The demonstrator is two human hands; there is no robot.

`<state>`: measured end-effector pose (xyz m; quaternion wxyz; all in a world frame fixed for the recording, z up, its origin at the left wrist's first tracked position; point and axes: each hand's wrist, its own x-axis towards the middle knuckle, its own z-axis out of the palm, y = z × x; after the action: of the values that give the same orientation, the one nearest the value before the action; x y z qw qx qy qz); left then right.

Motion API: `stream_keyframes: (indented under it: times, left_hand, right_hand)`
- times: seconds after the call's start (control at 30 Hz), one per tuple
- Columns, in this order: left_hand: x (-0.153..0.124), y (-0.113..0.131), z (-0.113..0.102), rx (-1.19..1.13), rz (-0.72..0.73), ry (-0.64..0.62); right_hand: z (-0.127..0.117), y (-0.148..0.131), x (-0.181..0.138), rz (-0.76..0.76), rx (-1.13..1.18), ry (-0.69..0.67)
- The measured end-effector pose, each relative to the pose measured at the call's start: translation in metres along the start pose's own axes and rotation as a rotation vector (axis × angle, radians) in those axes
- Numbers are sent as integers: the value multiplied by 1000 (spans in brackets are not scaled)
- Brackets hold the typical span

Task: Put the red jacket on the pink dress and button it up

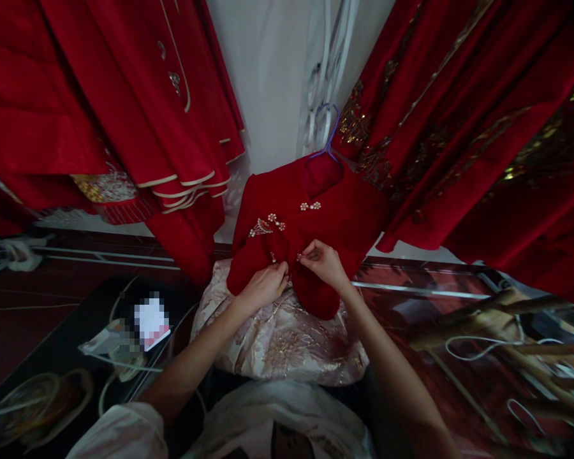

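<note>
Left hand (263, 287) and right hand (323, 262) each pinch the front edge of the red jacket (310, 236), centre, on a hanger (326, 131). Upper pearl buttons (310, 206) look fastened; lower front unfastened.

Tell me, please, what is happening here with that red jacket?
A person is working on the front of a small red jacket that hangs on a blue hanger. The left hand and the right hand both pinch the cloth at the front opening, close together, just below the pearl fastenings. Whether a button is held there cannot be told. The jacket's lower part rests on a pale embroidered cloth. Other red garments hang on either side.
</note>
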<state>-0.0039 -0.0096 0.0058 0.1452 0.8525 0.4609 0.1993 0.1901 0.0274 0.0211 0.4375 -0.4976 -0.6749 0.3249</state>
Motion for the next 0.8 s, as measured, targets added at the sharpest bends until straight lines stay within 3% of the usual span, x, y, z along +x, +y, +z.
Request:
stream_keyframes:
  times: [0.27, 0.37, 0.5, 0.8]
  left_hand:
    - [1, -23, 4, -182, -245, 503]
    - [6, -30, 8, -313, -266, 434]
    - [12, -38, 17, -528, -280, 410]
    - [19, -44, 22, -859, -350, 501]
  right_hand:
    - [-36, -49, -8, 30, 289, -58]
    - [-32, -57, -12, 29, 331, -109]
    - [-9, -45, -12, -20, 317, -143]
    - [48, -7, -13, -92, 72, 56]
